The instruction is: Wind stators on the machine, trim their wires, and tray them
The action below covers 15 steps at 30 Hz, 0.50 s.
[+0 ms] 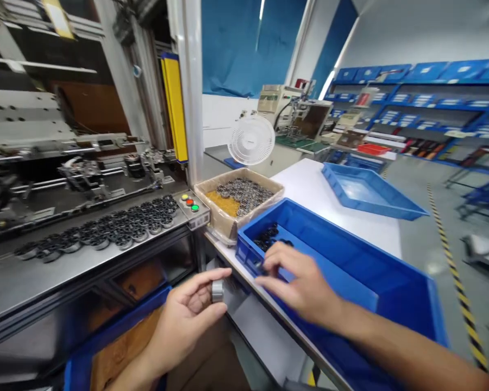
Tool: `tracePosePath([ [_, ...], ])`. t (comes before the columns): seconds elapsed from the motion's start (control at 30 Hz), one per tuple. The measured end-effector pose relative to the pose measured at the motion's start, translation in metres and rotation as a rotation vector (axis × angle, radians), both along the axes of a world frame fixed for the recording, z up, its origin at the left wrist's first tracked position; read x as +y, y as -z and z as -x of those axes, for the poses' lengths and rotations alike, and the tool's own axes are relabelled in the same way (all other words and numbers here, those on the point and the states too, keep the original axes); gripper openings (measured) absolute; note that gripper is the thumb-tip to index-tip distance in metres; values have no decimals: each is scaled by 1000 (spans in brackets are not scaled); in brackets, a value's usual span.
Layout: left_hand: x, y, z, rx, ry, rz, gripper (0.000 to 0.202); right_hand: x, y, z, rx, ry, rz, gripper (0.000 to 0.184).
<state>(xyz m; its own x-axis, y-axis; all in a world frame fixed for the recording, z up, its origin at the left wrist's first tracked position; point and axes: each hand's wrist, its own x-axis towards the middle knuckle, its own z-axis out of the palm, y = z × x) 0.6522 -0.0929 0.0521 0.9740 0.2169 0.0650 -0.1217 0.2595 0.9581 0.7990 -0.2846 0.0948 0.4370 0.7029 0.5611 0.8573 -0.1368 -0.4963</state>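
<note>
My left hand [189, 307] holds a short silver metal cylinder [217, 291] between thumb and fingers, low in front of the table edge. Across from it, my right hand [299, 279] is over the near wall of the deep blue bin [334, 233]. Its thumb and fingers are pinched together on a small dark part [261, 268], blurred and partly hidden. Small black parts [267, 236] lie in the bin's left corner. Beyond the bin, a plastic-lined cardboard box [228, 225] holds many grey and black round parts [248, 193].
Rows of round metal-and-black parts [122, 231] cover the machine's steel ledge at left. A button box [193, 212] sits at its end. A lighter blue tray [367, 190] rests on the white table [301, 182], with a white fan [251, 140] behind.
</note>
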Motion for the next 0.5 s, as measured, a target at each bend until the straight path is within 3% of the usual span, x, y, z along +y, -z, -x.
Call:
tracePosePath([
  [0.1,-6,3,-1,0,-25,19,43,13,20,35,-102,-192,-136,21],
  [0.23,-14,9,-2,4,-20,-41,46,16,43,39,-216,-241,-185,19],
  [0.5,-21,6,-5,-81,-31,-117,47,13,38,37,-344,-253,-183,7],
])
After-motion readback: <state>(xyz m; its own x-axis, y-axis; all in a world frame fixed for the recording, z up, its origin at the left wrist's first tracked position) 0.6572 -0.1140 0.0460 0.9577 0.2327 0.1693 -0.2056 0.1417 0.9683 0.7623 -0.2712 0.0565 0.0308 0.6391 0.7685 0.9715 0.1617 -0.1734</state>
